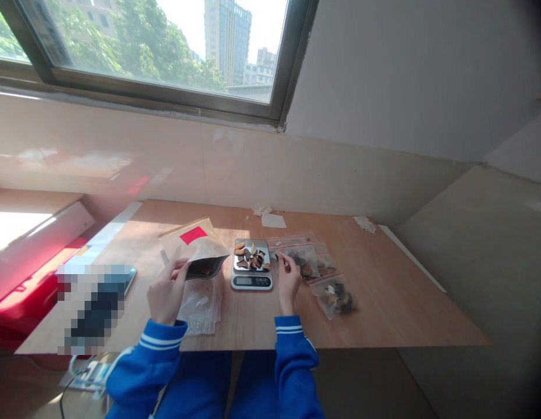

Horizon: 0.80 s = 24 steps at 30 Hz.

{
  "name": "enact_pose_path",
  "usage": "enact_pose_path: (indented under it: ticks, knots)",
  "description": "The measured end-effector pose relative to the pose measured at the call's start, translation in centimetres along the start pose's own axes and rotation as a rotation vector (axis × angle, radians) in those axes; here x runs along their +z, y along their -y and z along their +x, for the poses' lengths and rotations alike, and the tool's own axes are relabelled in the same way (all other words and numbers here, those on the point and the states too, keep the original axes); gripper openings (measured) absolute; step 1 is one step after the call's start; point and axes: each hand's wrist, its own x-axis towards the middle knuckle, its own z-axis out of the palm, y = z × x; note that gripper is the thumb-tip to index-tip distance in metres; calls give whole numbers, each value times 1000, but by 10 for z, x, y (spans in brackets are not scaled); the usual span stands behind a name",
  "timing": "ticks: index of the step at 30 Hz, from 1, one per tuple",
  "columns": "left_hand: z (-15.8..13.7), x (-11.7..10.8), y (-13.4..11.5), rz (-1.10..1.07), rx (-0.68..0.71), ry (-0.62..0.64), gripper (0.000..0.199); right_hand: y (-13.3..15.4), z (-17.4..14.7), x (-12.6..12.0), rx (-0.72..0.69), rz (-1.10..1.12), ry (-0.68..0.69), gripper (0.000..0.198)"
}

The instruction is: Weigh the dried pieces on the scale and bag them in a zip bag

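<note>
Wooden table (384, 302): left hand (165, 294) fingers pinch a paper pouch (195, 247); right hand (288, 283) fingers pinched beside the scale (251, 265)

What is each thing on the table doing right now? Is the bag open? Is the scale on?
Brown paper pouch: open, mouth tipped toward the scale, held by left hand.
Kitchen scale: loaded with brown pieces; display too small to read.
Right hand: fingers pinched beside the scale; what they hold is too small to tell.
Filled zip bag: lying flat, contents inside.
Empty clear bags: stacked flat.
Window: closed.
</note>
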Motion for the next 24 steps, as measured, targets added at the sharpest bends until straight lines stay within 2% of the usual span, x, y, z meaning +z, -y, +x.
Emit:
enact_pose_path:
  ticks: [5,10,13,18,24]
  knots:
    - [-2,2,-1,9,3,-13,21,-19,-7,-19,89,128,32,41]
    - [-3,2,-10,36,-9,-47,20,-42,-21,-23,159,161,14,43]
    - [4,-3,-21,-21,-20,-90,21,-55,-24,-26,179,133,-9,45]
    - [34,-9,-41,-192,36,-169,28,-63,-25,-34,170,85,4,43]
    - [81,-8,-49,-207,-25,-249,37,-62,-28,-32,161,132,-4,41]
